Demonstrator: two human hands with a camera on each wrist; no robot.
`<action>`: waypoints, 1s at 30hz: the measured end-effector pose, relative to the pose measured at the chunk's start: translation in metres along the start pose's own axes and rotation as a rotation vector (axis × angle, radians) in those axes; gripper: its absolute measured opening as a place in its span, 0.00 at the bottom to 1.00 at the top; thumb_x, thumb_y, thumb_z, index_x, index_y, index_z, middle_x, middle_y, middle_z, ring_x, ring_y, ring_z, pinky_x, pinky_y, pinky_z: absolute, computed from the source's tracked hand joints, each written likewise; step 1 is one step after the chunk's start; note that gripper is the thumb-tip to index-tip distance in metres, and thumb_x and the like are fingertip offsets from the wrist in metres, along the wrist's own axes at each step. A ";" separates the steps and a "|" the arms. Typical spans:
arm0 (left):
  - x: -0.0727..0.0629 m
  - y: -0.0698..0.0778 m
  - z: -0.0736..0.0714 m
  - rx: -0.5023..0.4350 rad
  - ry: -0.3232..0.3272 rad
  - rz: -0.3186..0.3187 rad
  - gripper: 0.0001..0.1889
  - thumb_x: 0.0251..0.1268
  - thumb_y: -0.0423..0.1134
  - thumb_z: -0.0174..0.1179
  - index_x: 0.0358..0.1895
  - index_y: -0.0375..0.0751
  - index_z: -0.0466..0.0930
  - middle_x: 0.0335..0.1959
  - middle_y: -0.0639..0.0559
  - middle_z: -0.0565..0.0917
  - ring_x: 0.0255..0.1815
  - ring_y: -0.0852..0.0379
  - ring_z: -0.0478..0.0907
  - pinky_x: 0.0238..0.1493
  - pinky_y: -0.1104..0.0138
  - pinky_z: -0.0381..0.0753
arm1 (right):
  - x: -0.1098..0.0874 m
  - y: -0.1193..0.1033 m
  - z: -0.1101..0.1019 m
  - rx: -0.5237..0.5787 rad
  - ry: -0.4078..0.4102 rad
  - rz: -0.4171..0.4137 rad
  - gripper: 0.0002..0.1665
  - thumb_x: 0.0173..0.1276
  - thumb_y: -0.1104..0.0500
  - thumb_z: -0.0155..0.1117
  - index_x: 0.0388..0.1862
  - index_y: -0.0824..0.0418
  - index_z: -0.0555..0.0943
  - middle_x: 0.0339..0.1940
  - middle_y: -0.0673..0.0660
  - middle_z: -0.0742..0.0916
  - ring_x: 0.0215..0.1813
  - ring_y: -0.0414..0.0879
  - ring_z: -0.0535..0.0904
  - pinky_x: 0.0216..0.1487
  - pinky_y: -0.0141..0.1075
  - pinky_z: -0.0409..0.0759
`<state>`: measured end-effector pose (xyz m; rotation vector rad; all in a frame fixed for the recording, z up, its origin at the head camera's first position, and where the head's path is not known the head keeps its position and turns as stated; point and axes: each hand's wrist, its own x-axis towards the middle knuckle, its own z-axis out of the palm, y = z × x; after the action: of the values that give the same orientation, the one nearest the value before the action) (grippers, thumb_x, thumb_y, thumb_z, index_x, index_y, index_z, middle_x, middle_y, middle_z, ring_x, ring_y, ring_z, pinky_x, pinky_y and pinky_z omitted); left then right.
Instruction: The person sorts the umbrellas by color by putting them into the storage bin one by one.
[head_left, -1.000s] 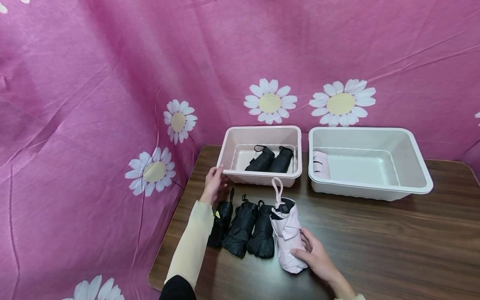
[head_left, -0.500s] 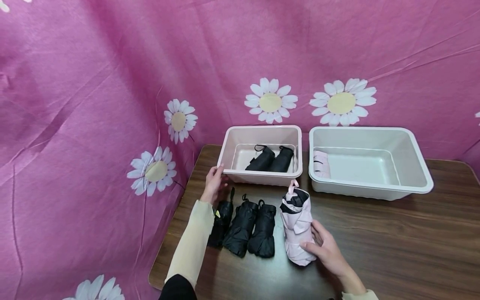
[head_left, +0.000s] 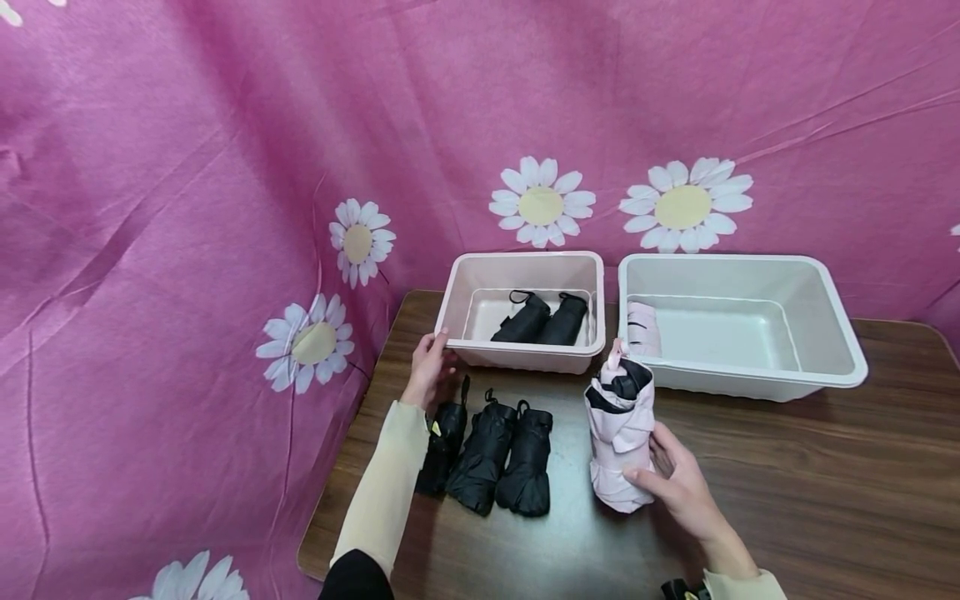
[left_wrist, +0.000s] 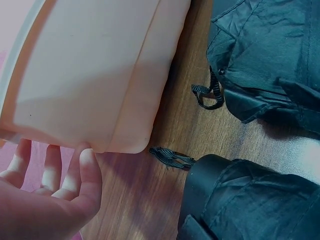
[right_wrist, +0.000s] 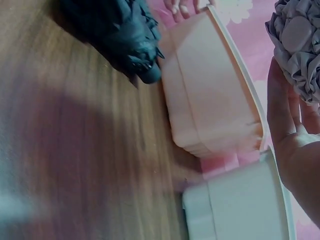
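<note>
My right hand grips a pale pink folded umbrella by its lower part, thumb in front. It is held above the table, loop end toward the bins; the right wrist view shows its gathered other end. With my left hand I hold the front left corner of the pale pink bin; in the left wrist view several fingertips meet its wall below the rim. Two black folded umbrellas lie in that bin. Three more black folded umbrellas lie in a row before it.
A larger whitish bin stands right of the pink one, a narrow gap between them. One pink folded umbrella lies at its left end. The brown wooden table extends rightward. A pink flowered cloth hangs behind.
My right hand has carried the pink umbrella away from the black row, rightward and slightly toward the whitish bin. My left hand has stayed at the pink bin's corner.
</note>
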<state>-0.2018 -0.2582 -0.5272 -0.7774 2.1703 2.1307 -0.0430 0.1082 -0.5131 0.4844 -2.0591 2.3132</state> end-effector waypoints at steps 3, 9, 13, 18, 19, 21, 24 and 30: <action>0.001 -0.001 0.001 0.001 0.007 0.007 0.20 0.70 0.54 0.54 0.52 0.43 0.72 0.48 0.38 0.78 0.41 0.45 0.80 0.40 0.57 0.82 | 0.002 -0.001 -0.005 -0.007 0.021 0.007 0.39 0.54 0.80 0.57 0.60 0.50 0.71 0.54 0.39 0.81 0.58 0.27 0.74 0.59 0.15 0.66; 0.001 -0.001 0.000 -0.005 -0.002 -0.002 0.20 0.70 0.55 0.54 0.52 0.43 0.72 0.53 0.34 0.77 0.38 0.49 0.81 0.39 0.58 0.83 | 0.009 -0.007 -0.016 0.018 0.069 0.011 0.38 0.54 0.81 0.56 0.61 0.51 0.71 0.53 0.40 0.82 0.56 0.29 0.76 0.57 0.17 0.68; 0.002 -0.001 0.000 -0.014 -0.020 -0.011 0.21 0.69 0.55 0.54 0.54 0.42 0.70 0.56 0.32 0.76 0.33 0.57 0.80 0.36 0.62 0.82 | 0.015 -0.013 -0.024 0.032 0.114 -0.011 0.38 0.53 0.82 0.56 0.61 0.54 0.72 0.53 0.42 0.82 0.56 0.30 0.76 0.57 0.19 0.69; 0.003 -0.002 0.000 -0.021 -0.025 -0.008 0.22 0.69 0.54 0.55 0.55 0.42 0.70 0.54 0.33 0.76 0.29 0.61 0.78 0.33 0.64 0.82 | 0.027 -0.023 -0.034 0.053 0.167 -0.049 0.38 0.53 0.83 0.55 0.61 0.58 0.72 0.54 0.45 0.81 0.58 0.33 0.75 0.59 0.20 0.68; 0.003 -0.002 0.000 -0.022 -0.023 -0.008 0.22 0.69 0.54 0.55 0.55 0.42 0.70 0.54 0.33 0.76 0.29 0.60 0.79 0.34 0.63 0.82 | 0.029 -0.024 -0.035 0.060 0.177 -0.057 0.38 0.53 0.84 0.55 0.61 0.58 0.72 0.55 0.45 0.81 0.58 0.33 0.75 0.59 0.21 0.68; 0.003 -0.002 0.000 -0.021 -0.017 -0.009 0.21 0.69 0.54 0.55 0.54 0.43 0.71 0.53 0.33 0.77 0.31 0.57 0.80 0.36 0.60 0.82 | 0.033 -0.028 -0.039 0.085 0.196 -0.072 0.38 0.53 0.85 0.54 0.61 0.60 0.72 0.55 0.46 0.82 0.58 0.34 0.75 0.59 0.21 0.68; 0.002 -0.003 0.000 -0.014 -0.013 -0.006 0.19 0.70 0.54 0.54 0.52 0.43 0.72 0.52 0.32 0.77 0.34 0.53 0.80 0.40 0.56 0.82 | 0.039 -0.033 -0.044 0.120 0.226 -0.092 0.38 0.53 0.86 0.53 0.61 0.61 0.72 0.55 0.48 0.82 0.57 0.36 0.76 0.58 0.22 0.70; 0.003 -0.004 0.000 -0.017 -0.005 0.006 0.19 0.69 0.54 0.55 0.51 0.43 0.72 0.52 0.33 0.77 0.37 0.48 0.81 0.39 0.57 0.82 | 0.051 -0.042 -0.055 0.179 0.302 -0.110 0.35 0.53 0.87 0.52 0.59 0.64 0.73 0.51 0.52 0.83 0.54 0.39 0.77 0.54 0.25 0.73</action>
<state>-0.2030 -0.2589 -0.5316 -0.7665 2.1582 2.1537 -0.0952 0.1572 -0.4658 0.2247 -1.6606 2.3467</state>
